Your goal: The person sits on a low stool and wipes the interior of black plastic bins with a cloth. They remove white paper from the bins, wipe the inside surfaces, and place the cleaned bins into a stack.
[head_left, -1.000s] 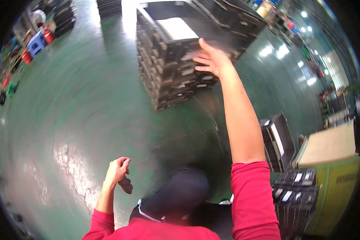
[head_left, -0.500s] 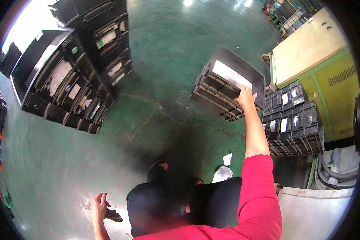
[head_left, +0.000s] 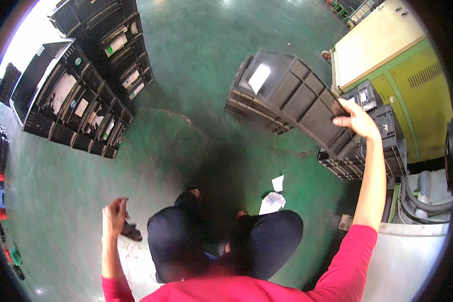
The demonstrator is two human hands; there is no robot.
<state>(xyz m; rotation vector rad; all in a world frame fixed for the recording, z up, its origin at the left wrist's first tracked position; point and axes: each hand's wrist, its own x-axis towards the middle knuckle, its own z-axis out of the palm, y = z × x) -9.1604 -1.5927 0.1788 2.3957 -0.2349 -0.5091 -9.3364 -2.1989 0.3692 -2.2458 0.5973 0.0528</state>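
Observation:
In my right hand [head_left: 356, 120] is the near right end of a black plastic crate [head_left: 314, 100], fingers and thumb closed on it. The crate is tilted, its ribbed outside facing me and a white label [head_left: 259, 79] toward its far left end. Behind and below it, partly hidden, stand more black crates [head_left: 251, 108] in a stack. Low on the left, my left hand [head_left: 115, 215] hangs with loosely bent fingers and nothing visible in them. Beside it, a small dark object [head_left: 131, 232] lies low; its kind is unclear.
Tall stacks of black crates [head_left: 80, 108] stand on the left. More crates [head_left: 387, 126] sit at the right before a yellow-green cabinet [head_left: 412, 85]. White scraps [head_left: 273, 202] lie on the green floor near my knees. A pale box-shaped surface [head_left: 407, 256] is at lower right.
My right hand has moved right and toward me, tipping the top crate up off the stack. My left hand has risen slightly in view. The view has shifted a little.

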